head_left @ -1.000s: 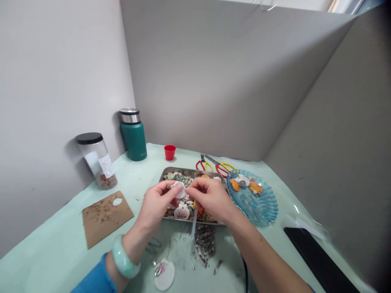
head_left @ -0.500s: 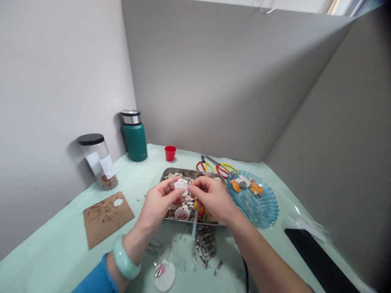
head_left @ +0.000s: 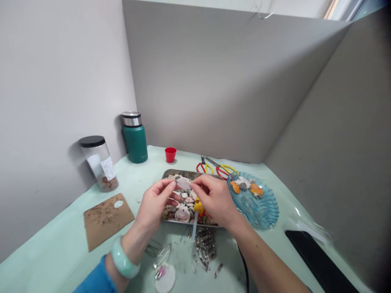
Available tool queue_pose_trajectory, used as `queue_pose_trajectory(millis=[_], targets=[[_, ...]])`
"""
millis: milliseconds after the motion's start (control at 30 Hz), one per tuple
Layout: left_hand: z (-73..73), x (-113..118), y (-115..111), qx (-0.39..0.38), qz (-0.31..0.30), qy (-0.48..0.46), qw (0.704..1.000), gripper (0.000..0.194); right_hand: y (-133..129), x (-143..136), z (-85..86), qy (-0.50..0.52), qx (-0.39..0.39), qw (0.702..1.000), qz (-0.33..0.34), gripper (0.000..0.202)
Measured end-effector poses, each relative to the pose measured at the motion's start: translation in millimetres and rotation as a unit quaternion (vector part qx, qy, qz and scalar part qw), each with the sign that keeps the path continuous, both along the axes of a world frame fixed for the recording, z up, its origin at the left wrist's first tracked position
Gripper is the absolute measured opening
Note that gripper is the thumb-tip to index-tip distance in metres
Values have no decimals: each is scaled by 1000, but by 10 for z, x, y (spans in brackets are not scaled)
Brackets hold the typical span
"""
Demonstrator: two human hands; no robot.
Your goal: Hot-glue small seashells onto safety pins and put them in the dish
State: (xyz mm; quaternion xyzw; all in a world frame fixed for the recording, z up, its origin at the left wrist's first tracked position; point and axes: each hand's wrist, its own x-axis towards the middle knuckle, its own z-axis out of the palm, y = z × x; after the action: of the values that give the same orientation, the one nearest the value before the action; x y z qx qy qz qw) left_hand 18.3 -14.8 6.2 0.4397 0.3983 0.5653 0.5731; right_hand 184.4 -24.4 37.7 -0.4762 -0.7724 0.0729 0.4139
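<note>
Over the metal tray of shells, a thin whitish shell is held up between both hands. My left hand pinches its left edge with thumb and forefinger, the other fingers slightly spread. At its right edge, the fingertips of my right hand close on it. Under the right hand, partly hidden, lies a yellow glue gun with a translucent glue stick pointing toward me. A pile of small metal pins lies just in front of the tray.
A blue glass plate with shells is at right, beside scissors and a black slab. Toward the left stand a red cup, green flask, clear jar and cardboard piece. Large safety pins and a white disc lie in front.
The shell has been tilted, so its pale face shows now; the thin metal pin seen along it before is out of sight. Both hands stay over the tray.
</note>
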Motion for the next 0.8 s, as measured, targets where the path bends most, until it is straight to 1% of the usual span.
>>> queue_pose_trajectory(millis=[100,200,333,400,600,800], targets=[[-13,-10,8,12,14,8,1000,27,18,34,-11,-11,30,999,16,13],[4,-12,-5,12,9,12,1000,30,36,67,-47,-69,101,992,20,15],[32,-21,-9,7,-7,-20,1000,35,63,100,-89,-157,214,963,42,16],[40,-29,-5,6,-22,-46,999,36,75,110,-98,-174,242,952,63,14],[78,-26,-33,10,-69,-97,993,34,66,83,-85,-174,247,949,91,13],[81,-24,-50,18,-94,-87,992,35,36,30,-65,-194,238,947,94,15]])
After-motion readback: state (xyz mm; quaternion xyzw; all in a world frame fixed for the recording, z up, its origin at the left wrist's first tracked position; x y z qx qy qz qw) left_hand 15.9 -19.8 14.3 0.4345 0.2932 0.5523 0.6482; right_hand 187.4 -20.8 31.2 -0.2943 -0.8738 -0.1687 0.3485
